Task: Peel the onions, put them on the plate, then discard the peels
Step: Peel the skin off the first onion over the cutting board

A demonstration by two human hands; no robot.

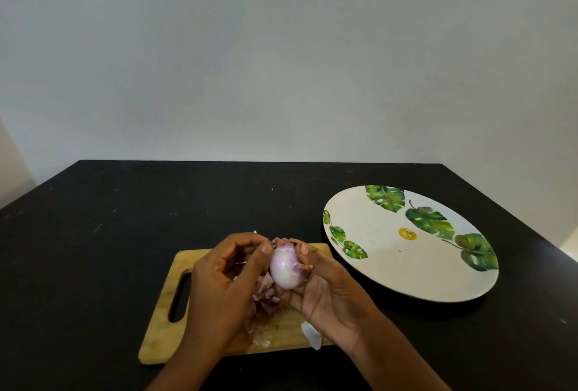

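Above the pale wooden cutting board [162,328], the right hand [331,290] grips a small, nearly peeled purple-white onion [286,267], long axis roughly upright. The left hand [225,275] pinches its upper tip between thumb and curled forefinger. Papery peels [266,300] lie on the board below. The leaf-patterned white plate [406,265] sits right of the board on the black table [93,218], nearer the right hand.

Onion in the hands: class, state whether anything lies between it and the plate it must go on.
Nothing visible does. The left hand and right hand hold the onion above the cutting board; the plate lies to its right, with only black table between.
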